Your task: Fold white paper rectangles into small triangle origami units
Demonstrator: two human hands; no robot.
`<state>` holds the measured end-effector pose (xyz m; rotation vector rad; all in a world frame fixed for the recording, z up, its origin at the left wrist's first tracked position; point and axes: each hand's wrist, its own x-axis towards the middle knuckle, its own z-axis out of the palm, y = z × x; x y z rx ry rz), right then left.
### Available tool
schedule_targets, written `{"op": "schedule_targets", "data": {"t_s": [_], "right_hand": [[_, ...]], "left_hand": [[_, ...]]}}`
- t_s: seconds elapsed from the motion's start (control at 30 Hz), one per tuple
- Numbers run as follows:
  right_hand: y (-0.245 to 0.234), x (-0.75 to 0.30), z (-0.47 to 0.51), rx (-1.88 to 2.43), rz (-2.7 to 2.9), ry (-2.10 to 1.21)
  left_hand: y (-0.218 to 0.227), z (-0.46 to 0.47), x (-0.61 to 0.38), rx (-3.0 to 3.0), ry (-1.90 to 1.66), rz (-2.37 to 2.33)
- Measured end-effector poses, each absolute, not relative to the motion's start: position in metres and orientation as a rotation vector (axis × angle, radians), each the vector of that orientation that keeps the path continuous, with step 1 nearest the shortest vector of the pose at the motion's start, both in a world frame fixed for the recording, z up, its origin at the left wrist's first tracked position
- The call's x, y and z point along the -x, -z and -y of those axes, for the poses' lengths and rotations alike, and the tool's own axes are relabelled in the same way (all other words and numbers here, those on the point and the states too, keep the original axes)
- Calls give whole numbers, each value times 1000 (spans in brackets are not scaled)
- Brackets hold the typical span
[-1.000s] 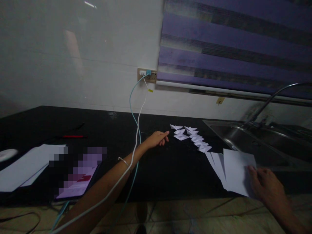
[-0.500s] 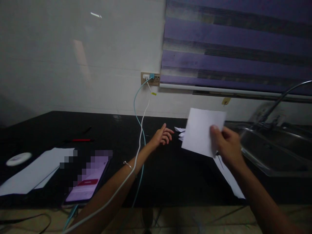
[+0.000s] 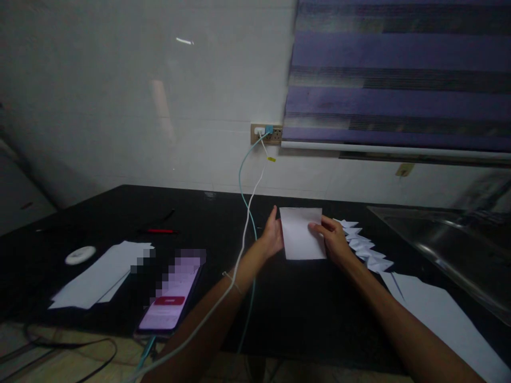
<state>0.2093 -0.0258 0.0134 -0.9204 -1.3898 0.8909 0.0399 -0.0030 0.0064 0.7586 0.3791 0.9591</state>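
A square white sheet of paper [image 3: 300, 239] is held up above the dark counter. My right hand [image 3: 333, 236] pinches its right side, thumb on the near face and fingers behind. At the left edge of the sheet is my left hand [image 3: 272, 234], its thumb stretched upward off the paper; its fingers are partly hidden behind the sheet. Just beyond my right hand, several folded white paper pieces [image 3: 361, 246] lie in an overlapping row. More white paper sheets [image 3: 447, 314] lie to the right of my right forearm.
On the left lie a stack of white paper [image 3: 99, 276], a round white object [image 3: 80, 255], a red and black pen [image 3: 162, 231] and a phone [image 3: 170, 303] with a cable. A white cord [image 3: 244, 239] crosses before my left forearm. A metal sink [image 3: 451, 239] is at right.
My right hand has brought the square sheet left and down, to my left hand. The view has turned, and the row of folded pieces now shows more fully.
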Motion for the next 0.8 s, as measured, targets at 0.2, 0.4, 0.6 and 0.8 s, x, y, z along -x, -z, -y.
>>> {"op": "schedule_targets", "data": {"t_s": [0.2,0.4,0.6,0.8], "right_hand": [[-27,-217,31,823,1612,-725],[-39,-218,41,745,1814,-727],[-35,-218,36,697,1529,-909],[-27,-219,21,760,1226,-1096]], "left_hand": [[-13,15,-27,-854,-478,-281],[-13,22,-21,-1009,-256,-255],[-13,22,-22,-1136,-470,-258],[-9,15,-29,-1154,-891,-359]]}}
